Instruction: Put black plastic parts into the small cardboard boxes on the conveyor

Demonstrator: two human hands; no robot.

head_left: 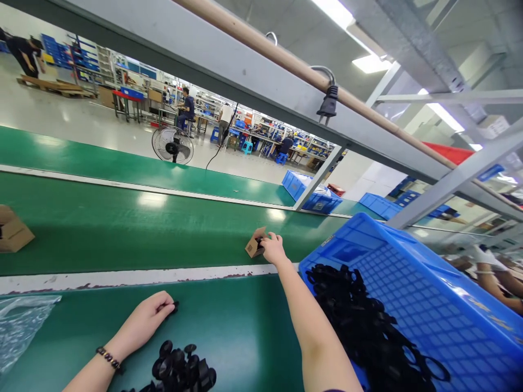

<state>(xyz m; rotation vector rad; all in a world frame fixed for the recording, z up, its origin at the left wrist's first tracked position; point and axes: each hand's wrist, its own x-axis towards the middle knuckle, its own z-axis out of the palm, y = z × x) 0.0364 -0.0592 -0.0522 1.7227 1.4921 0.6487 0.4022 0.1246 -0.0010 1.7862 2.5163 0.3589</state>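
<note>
My left hand [150, 314] is closed over the green bench, its fingertips pinching a small black part [175, 307]. Just below it lies a heap of small black plastic parts [180, 367], several of them with round disc ends. My right hand [273, 248] reaches across to a small open cardboard box [254, 245] on the green conveyor belt. Its bent fingers are at the box's opening, where something dark shows; what they grip is hidden. Under my right forearm's side stands a blue crate [408, 272] holding many black ring-like parts [359, 321].
Another cardboard box [14, 231] sits at the belt's left end, and a clear plastic bag [24, 324] lies at the bench's left. A grey frame post [321, 177] rises behind the belt, beside a blue bin [310, 193]. A co-worker's gloved hands [488, 258] show at far right.
</note>
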